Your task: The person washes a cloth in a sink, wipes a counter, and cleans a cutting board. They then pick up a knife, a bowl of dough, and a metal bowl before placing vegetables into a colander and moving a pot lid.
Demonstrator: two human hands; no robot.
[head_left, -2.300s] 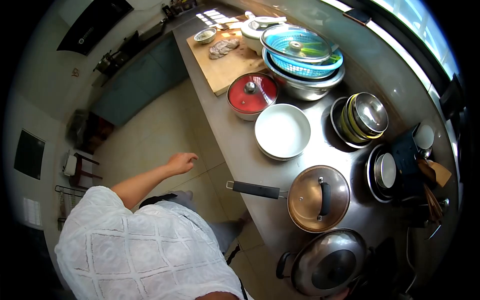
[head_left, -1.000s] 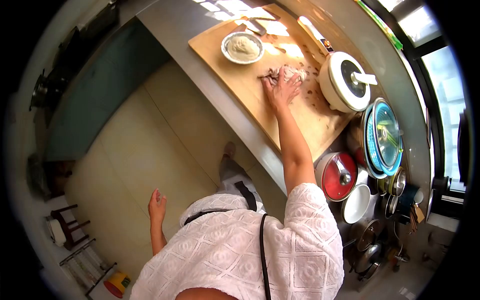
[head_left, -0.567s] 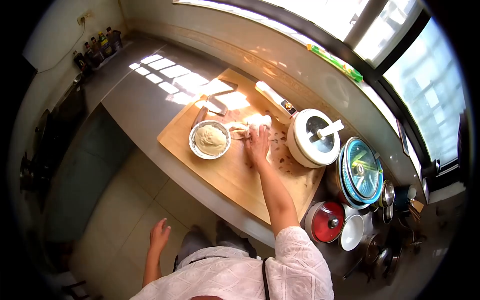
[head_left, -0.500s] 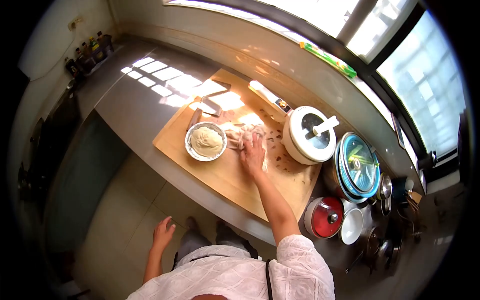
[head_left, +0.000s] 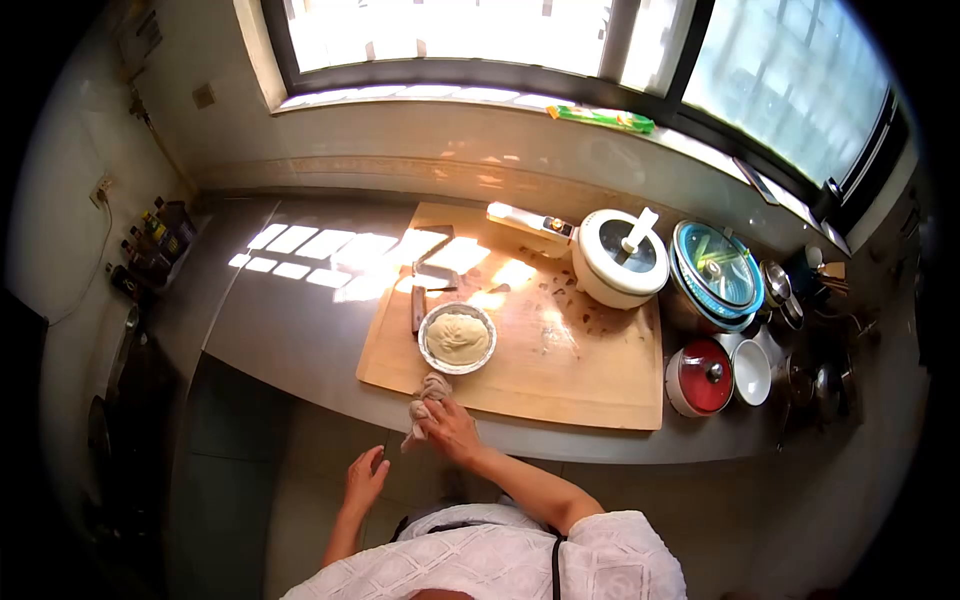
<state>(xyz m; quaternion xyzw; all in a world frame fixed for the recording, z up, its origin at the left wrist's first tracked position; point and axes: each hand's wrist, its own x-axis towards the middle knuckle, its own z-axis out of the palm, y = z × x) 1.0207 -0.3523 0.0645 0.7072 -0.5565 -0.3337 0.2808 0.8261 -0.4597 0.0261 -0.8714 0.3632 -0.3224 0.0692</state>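
My right hand (head_left: pixel 450 430) is closed around a crumpled, pale cloth (head_left: pixel 432 388) at the front edge of the wooden board (head_left: pixel 560 390). Part of the cloth hangs over the counter's edge. Just beyond it, a round white bowl (head_left: pixel 428 357) holds a lump of pale dough (head_left: pixel 457 338). My left hand (head_left: pixel 366 478) hangs in front of the counter, left of the cloth, holding nothing, its fingers loosely bent and apart. Behind the bowl lies what looks like a cleaver, its brown handle (head_left: pixel 418 310) towards me and its blade partly lost in glare.
A white electric pot (head_left: pixel 597 283) with a long handle stands on the board's back right. Right of it are stacked basins under a glass lid (head_left: pixel 720 270), a red-lidded pot (head_left: pixel 700 380) and a white bowl (head_left: pixel 751 372). Dark wet spots mark the board. Bottles (head_left: pixel 150 240) stand far left.
My right hand has drawn the cloth from the board's middle to its front edge, left and towards me. My left hand stays low. The view has turned, showing more window.
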